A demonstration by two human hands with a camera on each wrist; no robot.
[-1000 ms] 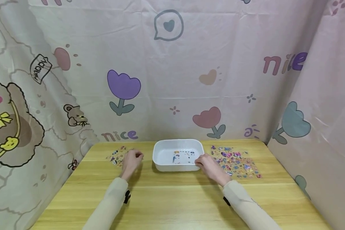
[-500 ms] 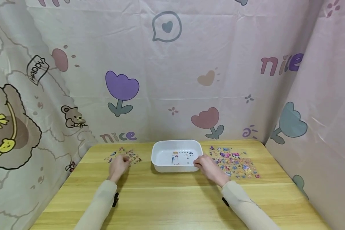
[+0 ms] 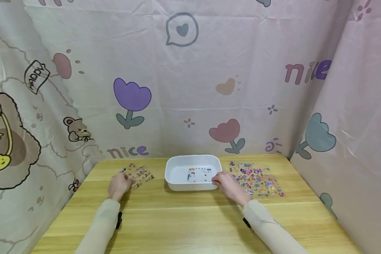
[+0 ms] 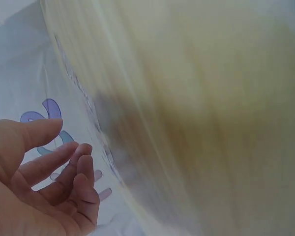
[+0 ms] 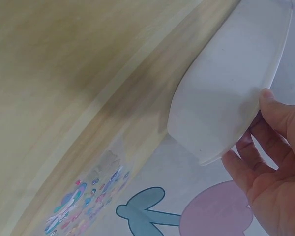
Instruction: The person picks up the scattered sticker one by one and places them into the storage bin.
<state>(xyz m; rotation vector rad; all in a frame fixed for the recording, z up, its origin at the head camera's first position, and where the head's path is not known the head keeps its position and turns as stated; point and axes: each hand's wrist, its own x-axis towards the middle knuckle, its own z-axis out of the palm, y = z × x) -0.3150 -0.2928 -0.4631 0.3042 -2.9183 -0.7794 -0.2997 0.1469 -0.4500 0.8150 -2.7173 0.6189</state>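
My right hand (image 3: pixel 227 184) holds the near right corner of a white plastic basin (image 3: pixel 190 187). In the right wrist view its thumb and fingers (image 5: pixel 236 169) lie at the rim of the basin (image 5: pixel 221 83). My left hand (image 3: pixel 118 186) is over the near left part of a clear sticker sheet (image 3: pixel 143 173) with small colourful stickers. Seen from the left wrist, the left hand (image 4: pixel 49 182) has loosely bent fingers, the thumb apart from them, and nothing between. Small stickers (image 3: pixel 191 169) show inside the basin, seemingly on a clear sheet.
A larger clear sheet of colourful stickers (image 3: pixel 257 180) lies right of the basin on the wooden table (image 3: pixel 177 222). Behind and at both sides hangs a printed curtain (image 3: pixel 184 70), close to the table's back edge.
My left hand has moved left and towards me across the left sticker sheet, uncovering more of it. The right hand stays at the basin's corner. The head view has shifted slightly.
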